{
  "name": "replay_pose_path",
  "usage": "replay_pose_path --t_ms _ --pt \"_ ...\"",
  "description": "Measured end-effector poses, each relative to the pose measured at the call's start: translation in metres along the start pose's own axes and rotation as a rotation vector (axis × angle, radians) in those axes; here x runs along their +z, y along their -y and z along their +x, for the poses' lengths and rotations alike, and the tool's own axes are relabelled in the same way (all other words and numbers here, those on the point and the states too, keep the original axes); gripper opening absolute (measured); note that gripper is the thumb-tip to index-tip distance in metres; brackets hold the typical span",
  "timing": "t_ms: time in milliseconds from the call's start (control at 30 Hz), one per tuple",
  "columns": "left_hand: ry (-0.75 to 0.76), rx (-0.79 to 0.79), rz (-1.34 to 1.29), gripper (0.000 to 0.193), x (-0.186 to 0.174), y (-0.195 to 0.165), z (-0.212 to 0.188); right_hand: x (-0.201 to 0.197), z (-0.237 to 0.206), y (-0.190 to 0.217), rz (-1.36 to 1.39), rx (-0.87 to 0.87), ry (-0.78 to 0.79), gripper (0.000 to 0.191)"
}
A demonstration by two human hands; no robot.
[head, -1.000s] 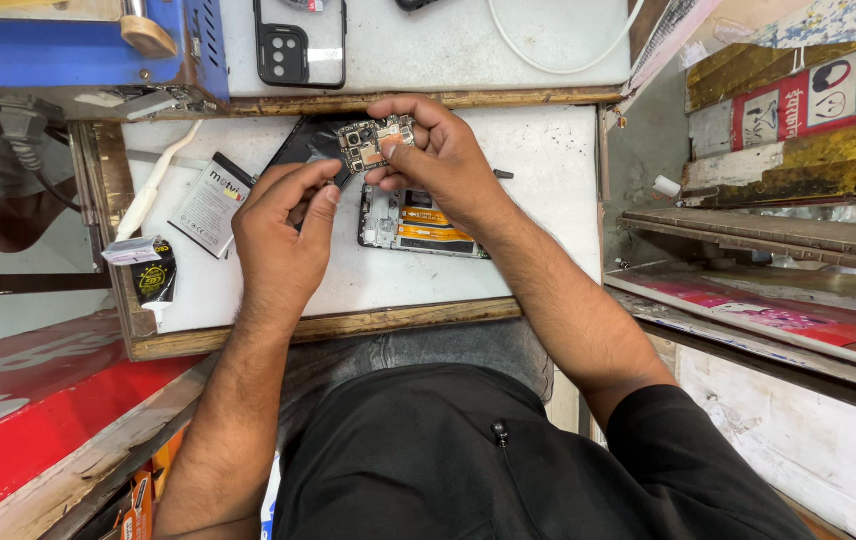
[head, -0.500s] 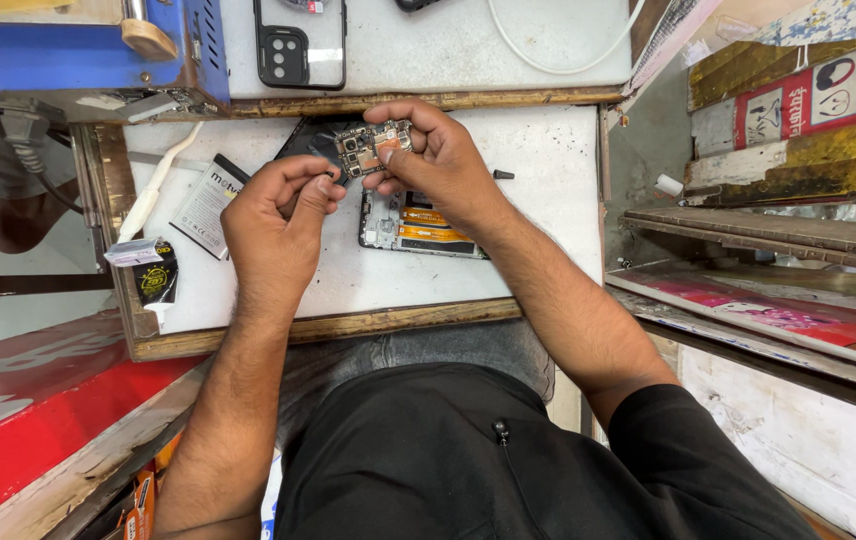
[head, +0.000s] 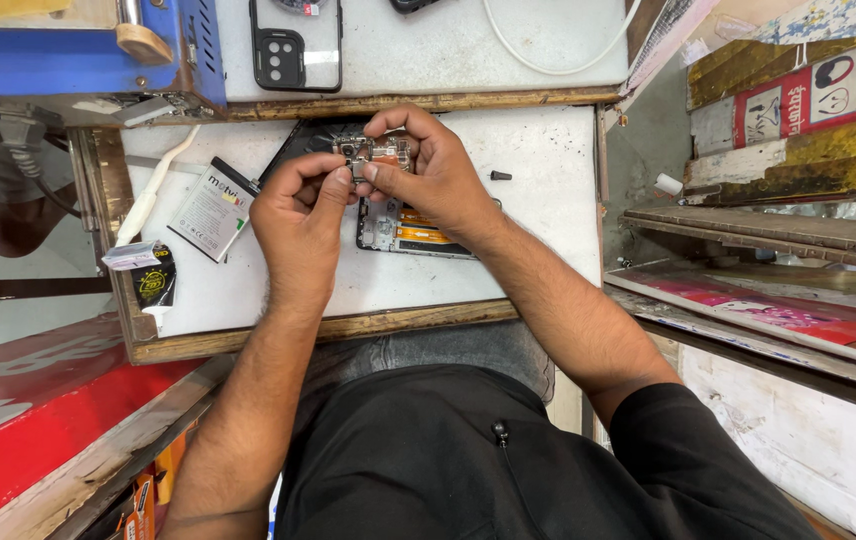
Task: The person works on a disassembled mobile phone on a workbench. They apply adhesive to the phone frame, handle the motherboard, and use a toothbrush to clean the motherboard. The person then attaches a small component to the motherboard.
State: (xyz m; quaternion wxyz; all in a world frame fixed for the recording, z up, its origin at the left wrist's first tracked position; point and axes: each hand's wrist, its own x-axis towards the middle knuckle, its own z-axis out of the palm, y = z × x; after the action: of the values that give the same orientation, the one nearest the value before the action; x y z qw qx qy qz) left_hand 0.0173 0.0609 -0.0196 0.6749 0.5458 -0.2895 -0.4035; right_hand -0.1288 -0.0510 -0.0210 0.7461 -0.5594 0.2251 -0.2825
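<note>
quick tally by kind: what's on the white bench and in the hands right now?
Small circuit board, held by left hand and right hand: 1
Opened phone under the hands: 1
Phone, camera side up: 1
Flat battery: 1
Small black tube: 1
Dark screw or bit: 1
White cable: 1
Total: 7

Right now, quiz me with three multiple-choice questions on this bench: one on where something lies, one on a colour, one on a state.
1. Where does the small dark screw lie?
A. On the white board, beside the right hand
B. Inside the blue machine
C. On the red surface

2. What colour is the machine at the top left?
A. Green
B. Blue
C. Yellow

3. How is the small circuit board held?
A. Lying alone on the table
B. In one hand only
C. Between both hands

Answers: 1 A, it sits on the board past the right hand. 2 B, its casing is blue. 3 C, the left hand and the right both pinch it.
</note>
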Motion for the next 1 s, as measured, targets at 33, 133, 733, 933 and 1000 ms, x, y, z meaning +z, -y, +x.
replay_pose_path --t_ms 33,133,733,933,1000 --pt "0.003 0.019 0.01 0.012 0.002 0.002 -0.001 0.0 0.0 0.0 0.005 -0.01 -0.008 0.031" --pt "0.012 0.089 0.041 0.017 0.004 0.004 -0.003 0.0 -0.002 0.001 -0.011 -0.027 -0.017 0.028" --pt "0.121 -0.03 0.005 0.02 -0.001 -0.014 -0.001 0.0 -0.004 0.007 -0.067 -0.074 -0.03 0.027" --pt "0.105 -0.015 0.051 0.018 0.002 -0.014 -0.003 -0.001 -0.004 0.005 -0.064 -0.083 -0.019 0.027" --pt "0.094 -0.017 0.056 0.017 0.003 -0.013 -0.003 -0.001 -0.004 0.004 -0.039 -0.076 -0.015 0.026"
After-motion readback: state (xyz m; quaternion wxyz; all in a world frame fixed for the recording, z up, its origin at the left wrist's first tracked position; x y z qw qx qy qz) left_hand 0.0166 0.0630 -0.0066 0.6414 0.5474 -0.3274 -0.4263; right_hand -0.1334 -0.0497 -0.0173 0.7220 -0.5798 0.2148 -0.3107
